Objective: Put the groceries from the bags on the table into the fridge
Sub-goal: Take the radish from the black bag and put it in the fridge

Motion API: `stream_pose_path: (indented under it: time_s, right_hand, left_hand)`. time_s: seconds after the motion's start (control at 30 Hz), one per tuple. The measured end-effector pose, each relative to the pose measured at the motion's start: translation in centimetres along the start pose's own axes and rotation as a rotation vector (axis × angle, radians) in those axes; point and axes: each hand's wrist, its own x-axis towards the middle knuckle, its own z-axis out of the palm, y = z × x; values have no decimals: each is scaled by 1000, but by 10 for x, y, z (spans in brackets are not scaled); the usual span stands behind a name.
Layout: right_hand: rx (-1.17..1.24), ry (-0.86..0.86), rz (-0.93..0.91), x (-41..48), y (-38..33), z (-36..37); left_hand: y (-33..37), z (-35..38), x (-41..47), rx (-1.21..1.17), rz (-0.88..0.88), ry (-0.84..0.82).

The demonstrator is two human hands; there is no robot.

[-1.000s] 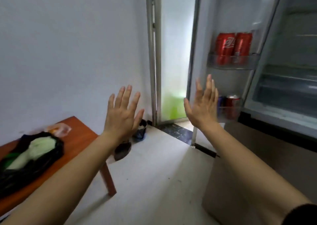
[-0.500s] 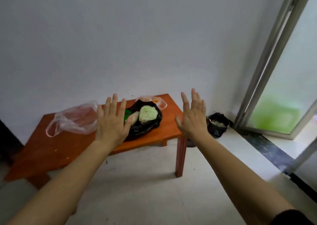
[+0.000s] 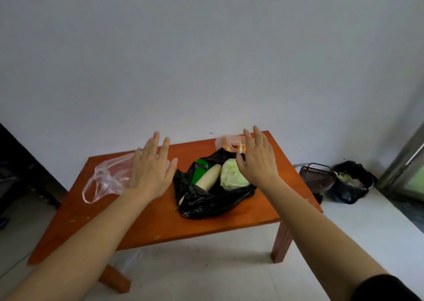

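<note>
Right sleeve: a dark cuff at the lower right corner, nearest the camera.
Forearms: both bare, stretched forward from the bottom edge and rising over the near edge of the table.
Left hand: back toward the camera, palm facing away, fingers spread wide and pointing up; the grip is wide and holds nothing.
Right hand: same pose, back toward the camera, fingers spread and raised; the grip is wide and holds nothing.
Table: low, orange-brown wood, set against a white wall; two legs show at its near side.
Black bag: lies open on the table between the two hands, slightly nearer than them in the view.
Cabbage: pale green, in the mouth of the black bag, just below and beside the right hand's thumb; whether they touch cannot be told.
White radish: long and pale, lying in the black bag left of the cabbage.
Green item: in the black bag, left of the white radish, near the left hand's thumb.
Clear bag: crumpled on the table's left part, partly hidden behind the left hand.
Small bag: translucent, with orange contents, at the far edge of the table, partly behind the right hand's fingers.
Basket: dark, on the floor to the right of the table.
Bin bag: dark, open, on the floor beside the basket.
</note>
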Motion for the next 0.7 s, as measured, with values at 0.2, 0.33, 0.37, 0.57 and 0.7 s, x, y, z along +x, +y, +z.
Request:
stream_pose_path:
  time_s: [0.2, 0.33, 0.37, 0.57, 0.7]
  right_hand:
    - [26, -133, -42, 38, 8, 56]
    - [84, -277, 39, 49, 13, 102]
    - [86, -312, 56, 53, 13, 112]
    - [161, -394, 244, 81, -3, 164]
    - [259, -421, 384, 94, -21, 198]
  left_hand:
    - [-4, 56, 50, -52, 38, -99]
    - [-10, 108, 83, -113, 82, -184]
    - [-12, 122, 92, -127, 102, -211]
    - [-27, 205, 141, -269, 240, -395]
    - [-27, 252, 164, -413, 368, -570]
